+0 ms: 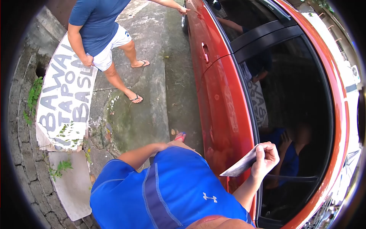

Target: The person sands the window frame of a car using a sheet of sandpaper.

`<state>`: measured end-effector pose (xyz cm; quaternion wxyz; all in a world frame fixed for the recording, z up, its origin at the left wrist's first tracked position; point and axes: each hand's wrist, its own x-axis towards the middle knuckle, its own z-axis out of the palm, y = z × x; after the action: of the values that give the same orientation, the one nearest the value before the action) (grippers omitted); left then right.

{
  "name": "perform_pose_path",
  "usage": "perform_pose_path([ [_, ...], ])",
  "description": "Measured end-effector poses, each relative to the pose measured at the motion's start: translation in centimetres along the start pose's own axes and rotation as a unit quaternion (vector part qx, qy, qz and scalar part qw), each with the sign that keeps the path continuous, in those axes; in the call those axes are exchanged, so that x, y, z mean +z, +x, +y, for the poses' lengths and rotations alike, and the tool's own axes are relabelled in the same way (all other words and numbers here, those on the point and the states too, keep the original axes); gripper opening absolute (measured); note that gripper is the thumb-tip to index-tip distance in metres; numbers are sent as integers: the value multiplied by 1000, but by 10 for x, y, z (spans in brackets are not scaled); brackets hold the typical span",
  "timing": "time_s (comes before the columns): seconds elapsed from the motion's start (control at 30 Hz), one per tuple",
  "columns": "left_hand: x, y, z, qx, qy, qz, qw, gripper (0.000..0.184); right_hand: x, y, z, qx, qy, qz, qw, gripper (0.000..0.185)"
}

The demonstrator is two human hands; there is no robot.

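Observation:
My right hand (265,157) is raised beside the rear window of a red car (225,99). Between its thumb and curled fingers it grips a thin, flat grey sheet (241,164), darker on its face, with a pointed end toward the door; its material is unclear. My left forearm (139,154) bends across to the front of my blue shirt (179,191), and the hand itself is hidden beyond the shirt's edge.
Another person (101,34) in a dark shirt and white shorts stands ahead, one hand touching the car's front. A white board with painted letters (66,99) lies at the left beside a brick edge (26,152). A grey slab (74,187) lies nearer.

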<state>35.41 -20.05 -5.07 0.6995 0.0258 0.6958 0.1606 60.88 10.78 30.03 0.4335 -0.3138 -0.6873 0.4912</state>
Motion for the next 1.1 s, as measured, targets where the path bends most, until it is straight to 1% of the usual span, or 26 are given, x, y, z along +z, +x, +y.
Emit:
perform_pose_path([
  [0.07,-1,-26,32,44,181,52,981,93,-9,-1,9,7,7,9,1000,14],
  [0.1,-4,-37,52,67,269,83,957,94,-13,-2,16,-12,13,15,1000,15],
  [0.13,-2,-31,55,125,309,114,936,87,-17,-2,20,-11,15,19,1000,15],
  [0.23,-5,-72,102,255,337,111,899,65,-18,-3,23,3,29,46,998,14],
  [0.3,-9,-53,127,372,210,193,883,54,-14,2,25,-4,38,76,996,12],
  [0.33,-11,-44,144,428,141,230,863,48,-15,5,24,-15,38,90,995,12],
  [0.4,-25,-56,213,453,145,330,816,51,-21,11,29,-23,44,126,991,13],
  [0.43,-38,-71,252,451,98,285,840,53,-23,17,31,-43,7,137,990,15],
  [0.47,-53,-65,285,474,57,284,831,54,-27,25,34,-48,16,156,987,16],
  [0.5,-73,-62,320,529,66,274,800,52,-26,29,35,-43,21,173,984,17],
  [0.53,-87,-50,351,599,75,322,729,50,-15,37,25,-25,21,204,978,18],
  [0.57,-100,-50,383,625,77,326,705,53,-11,45,24,-18,33,208,977,19],
  [0.63,-124,-40,440,652,148,326,668,76,2,61,24,-39,5,206,978,19],
  [0.67,-133,-29,464,664,178,306,659,89,8,69,24,-44,-8,212,976,19],
  [0.77,-136,-10,506,666,223,311,640,99,25,84,15,-55,-41,239,969,19],
  [0.8,-135,-5,513,660,221,285,659,105,28,86,9,-54,-47,247,966,19],
  [0.9,-131,13,528,655,182,301,669,106,33,95,7,-51,-73,269,959,20],
  [1.0,-136,22,542,650,151,308,679,104,34,91,8,-24,-89,286,954,20],
  [1.1,-142,36,555,631,118,318,698,102,29,88,16,-47,-113,282,952,20],
])
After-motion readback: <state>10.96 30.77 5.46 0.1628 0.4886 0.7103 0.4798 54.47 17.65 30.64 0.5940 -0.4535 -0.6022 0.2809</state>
